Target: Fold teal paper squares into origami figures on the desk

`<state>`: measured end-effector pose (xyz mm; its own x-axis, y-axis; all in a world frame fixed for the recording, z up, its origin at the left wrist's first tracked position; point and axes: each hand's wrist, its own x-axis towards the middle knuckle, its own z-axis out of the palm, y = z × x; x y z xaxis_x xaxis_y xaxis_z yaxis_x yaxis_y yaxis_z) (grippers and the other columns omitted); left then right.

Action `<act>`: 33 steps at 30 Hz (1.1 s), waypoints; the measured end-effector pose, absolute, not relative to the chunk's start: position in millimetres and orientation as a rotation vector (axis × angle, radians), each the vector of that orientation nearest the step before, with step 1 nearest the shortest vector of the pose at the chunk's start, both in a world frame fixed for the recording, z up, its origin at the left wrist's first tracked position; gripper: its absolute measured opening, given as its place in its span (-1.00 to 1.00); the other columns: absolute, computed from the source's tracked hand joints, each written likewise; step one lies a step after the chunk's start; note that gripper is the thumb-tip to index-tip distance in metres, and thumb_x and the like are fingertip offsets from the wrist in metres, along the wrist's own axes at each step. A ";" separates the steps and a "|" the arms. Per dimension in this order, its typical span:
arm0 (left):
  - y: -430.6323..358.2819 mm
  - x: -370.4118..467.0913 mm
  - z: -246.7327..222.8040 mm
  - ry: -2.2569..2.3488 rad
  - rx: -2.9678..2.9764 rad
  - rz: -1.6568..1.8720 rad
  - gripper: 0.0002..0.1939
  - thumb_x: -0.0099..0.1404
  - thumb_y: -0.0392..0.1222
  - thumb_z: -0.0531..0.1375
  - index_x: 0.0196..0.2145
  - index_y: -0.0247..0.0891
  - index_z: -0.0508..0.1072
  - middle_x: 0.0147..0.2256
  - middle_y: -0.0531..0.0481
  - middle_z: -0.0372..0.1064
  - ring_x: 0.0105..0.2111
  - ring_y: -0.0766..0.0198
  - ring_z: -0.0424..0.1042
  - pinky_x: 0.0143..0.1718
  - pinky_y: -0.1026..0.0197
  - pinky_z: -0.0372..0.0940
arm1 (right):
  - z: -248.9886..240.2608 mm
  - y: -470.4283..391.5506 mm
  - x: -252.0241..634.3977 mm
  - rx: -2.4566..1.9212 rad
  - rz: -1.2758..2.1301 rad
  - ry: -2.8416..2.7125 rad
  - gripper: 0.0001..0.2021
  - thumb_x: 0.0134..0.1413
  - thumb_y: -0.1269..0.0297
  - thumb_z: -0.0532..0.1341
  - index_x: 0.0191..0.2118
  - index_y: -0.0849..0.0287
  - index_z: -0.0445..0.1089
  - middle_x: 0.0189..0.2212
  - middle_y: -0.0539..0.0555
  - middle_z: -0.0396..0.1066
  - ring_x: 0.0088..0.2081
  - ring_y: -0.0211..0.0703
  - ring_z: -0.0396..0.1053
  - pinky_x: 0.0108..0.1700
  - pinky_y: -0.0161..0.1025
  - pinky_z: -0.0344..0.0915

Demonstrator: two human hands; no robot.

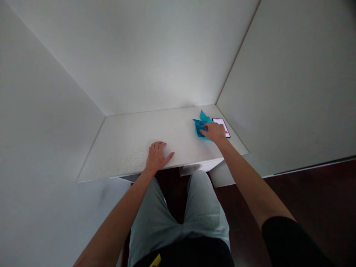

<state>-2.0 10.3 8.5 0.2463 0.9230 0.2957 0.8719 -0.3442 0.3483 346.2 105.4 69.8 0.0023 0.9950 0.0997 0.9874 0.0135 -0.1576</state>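
Note:
A bright blue piece of folded paper (198,128) with pointed corners sticking up lies on the right part of the white desk top (125,137). My right hand (214,132) is on it, thumb and fingers pinched together at its right side; the fingers hide part of the paper. Just beyond that hand lies a phone (221,122) with a lit, pale screen, partly covered by my knuckles. My left hand (157,155) rests flat near the front edge of the desk, thumb spread to the right, holding nothing.
White walls close in the desk at the back (147,66), on the left (41,111) and on the right (292,81). Beneath the front edge is a white drawer or box (198,167). My legs (203,207) are under the desk, over a dark reddish floor (314,196).

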 end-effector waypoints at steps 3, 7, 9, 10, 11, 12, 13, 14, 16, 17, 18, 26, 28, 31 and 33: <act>10.2 -1.6 9.0 1.720 2.367 0.708 -0.43 0.43 0.19 0.28 0.22 -0.21 0.45 0.19 -0.34 0.38 0.25 -0.25 0.30 0.31 -0.28 0.24 | 70.1 85.1 366.7 -1.872 0.048 -1.882 -0.63 0.39 -0.06 0.23 -0.05 0.12 0.62 -0.06 0.24 0.60 -0.02 0.15 0.51 0.13 0.06 0.37; 10.6 -1.4 7.4 1.720 2.370 0.709 -0.43 0.43 0.20 0.27 0.23 -0.19 0.44 0.20 -0.34 0.38 0.25 -0.25 0.30 0.31 -0.29 0.23 | 42.7 44.2 388.1 -1.639 0.135 -1.654 -0.57 0.41 -0.12 0.17 0.07 0.11 0.54 0.00 0.26 0.51 -0.11 0.05 0.48 -0.01 -0.03 0.48; 10.9 -1.6 6.4 1.725 2.379 0.709 -0.43 0.43 0.20 0.28 0.23 -0.18 0.43 0.20 -0.33 0.38 0.25 -0.24 0.30 0.32 -0.28 0.23 | 23.4 28.7 391.8 -1.615 0.170 -1.591 -0.51 0.31 -0.15 0.24 0.12 0.12 0.52 0.04 0.28 0.46 -0.17 0.02 0.46 -0.07 -0.02 0.51; 11.0 -1.8 5.9 1.726 2.381 0.713 -0.43 0.43 0.20 0.28 0.23 -0.18 0.43 0.20 -0.33 0.38 0.25 -0.24 0.30 0.32 -0.27 0.23 | 15.1 24.0 391.9 -1.613 0.203 -1.580 -0.49 0.29 -0.14 0.25 0.14 0.13 0.51 0.05 0.29 0.45 -0.21 0.00 0.46 -0.10 -0.02 0.51; 11.1 -2.1 5.4 1.725 2.382 0.719 -0.42 0.42 0.20 0.28 0.23 -0.19 0.43 0.20 -0.33 0.38 0.25 -0.24 0.30 0.32 -0.26 0.23 | 8.6 21.3 391.1 -1.615 0.245 -1.582 -0.49 0.28 -0.13 0.26 0.14 0.14 0.50 0.04 0.28 0.45 -0.24 -0.03 0.45 -0.13 -0.03 0.51; 11.1 -2.5 5.1 1.723 2.384 0.726 -0.42 0.43 0.20 0.28 0.23 -0.20 0.43 0.20 -0.34 0.38 0.25 -0.25 0.30 0.31 -0.26 0.23 | 4.3 20.4 389.4 -1.620 0.293 -1.598 -0.52 0.28 -0.10 0.25 0.13 0.14 0.50 0.01 0.26 0.47 -0.27 -0.04 0.45 -0.14 -0.04 0.50; 11.1 -3.0 4.8 1.720 2.387 0.733 -0.41 0.43 0.20 0.28 0.23 -0.21 0.42 0.20 -0.35 0.39 0.25 -0.25 0.30 0.31 -0.26 0.23 | 2.4 20.8 386.7 -1.627 0.344 -1.622 -0.56 0.29 -0.07 0.24 0.09 0.13 0.51 -0.04 0.23 0.50 -0.29 -0.05 0.44 -0.15 -0.05 0.49; 11.1 -3.5 4.5 1.717 2.391 0.738 -0.41 0.43 0.20 0.27 0.24 -0.22 0.42 0.19 -0.35 0.39 0.24 -0.25 0.30 0.30 -0.26 0.24 | 2.6 21.9 382.7 -1.639 0.384 -1.644 -0.62 0.30 -0.04 0.22 0.03 0.12 0.52 -0.10 0.20 0.53 -0.31 -0.06 0.45 -0.16 -0.07 0.48; 11.0 -4.7 4.4 1.717 2.397 0.749 -0.41 0.45 0.20 0.26 0.25 -0.22 0.41 0.19 -0.35 0.40 0.24 -0.25 0.31 0.29 -0.26 0.24 | 7.8 23.8 370.1 -1.658 0.438 -1.679 -0.72 0.32 0.02 0.22 -0.08 0.10 0.51 -0.22 0.13 0.56 -0.32 -0.06 0.46 -0.15 -0.08 0.46; 11.0 -5.3 4.5 1.717 2.395 0.756 -0.41 0.46 0.20 0.24 0.26 -0.23 0.40 0.18 -0.35 0.41 0.23 -0.24 0.31 0.29 -0.26 0.25 | 11.5 23.8 361.1 -1.657 0.452 -1.691 -0.75 0.32 0.05 0.22 -0.10 0.09 0.51 -0.25 0.11 0.57 -0.31 -0.05 0.47 -0.15 -0.09 0.45; 11.0 -6.0 4.7 1.714 2.389 0.765 -0.41 0.47 0.19 0.23 0.27 -0.23 0.39 0.18 -0.34 0.41 0.22 -0.24 0.32 0.28 -0.26 0.25 | 15.0 23.0 350.1 -1.646 0.465 -1.704 -0.77 0.32 0.07 0.22 -0.11 0.09 0.50 -0.26 0.10 0.58 -0.31 -0.05 0.48 -0.15 -0.10 0.44; 10.7 -12.4 4.6 1.648 2.271 0.925 -0.25 0.56 0.15 0.12 0.52 -0.27 0.09 0.26 -0.36 0.35 0.26 -0.16 0.32 0.32 -0.20 0.22 | 18.8 4.5 241.2 -1.369 0.491 -2.049 -0.88 0.40 0.23 0.23 -0.10 0.06 0.51 -0.15 0.11 0.55 -0.19 -0.08 0.50 0.01 -0.14 0.41; 10.5 -12.8 4.6 1.713 2.225 0.975 -0.25 0.56 0.13 0.12 0.53 -0.28 0.08 0.34 -0.42 0.24 0.33 -0.17 0.26 0.34 -0.22 0.19 | 15.3 1.4 227.0 -1.309 0.487 -2.107 -0.86 0.43 0.16 0.24 -0.11 0.06 0.52 -0.13 0.12 0.55 -0.16 -0.06 0.50 0.05 -0.12 0.40; 9.6 -12.0 6.5 1.828 2.168 0.993 -0.34 0.53 0.04 0.17 0.47 -0.22 0.23 0.41 -0.42 0.12 0.41 -0.23 0.17 0.37 -0.28 0.15 | 7.8 -1.3 220.3 -1.282 0.546 -2.080 -0.72 0.49 0.01 0.16 -0.12 0.06 0.50 -0.17 0.12 0.54 -0.15 -0.04 0.49 0.05 -0.11 0.39; 8.7 -10.9 8.6 1.835 2.175 0.959 -0.42 0.49 -0.02 0.21 0.40 -0.15 0.34 0.42 -0.38 0.12 0.42 -0.24 0.14 0.37 -0.31 0.14 | 2.5 -1.0 221.6 -1.305 0.592 -2.013 -0.63 0.52 -0.06 0.07 -0.16 0.05 0.49 -0.21 0.11 0.53 -0.15 -0.04 0.48 0.02 -0.12 0.40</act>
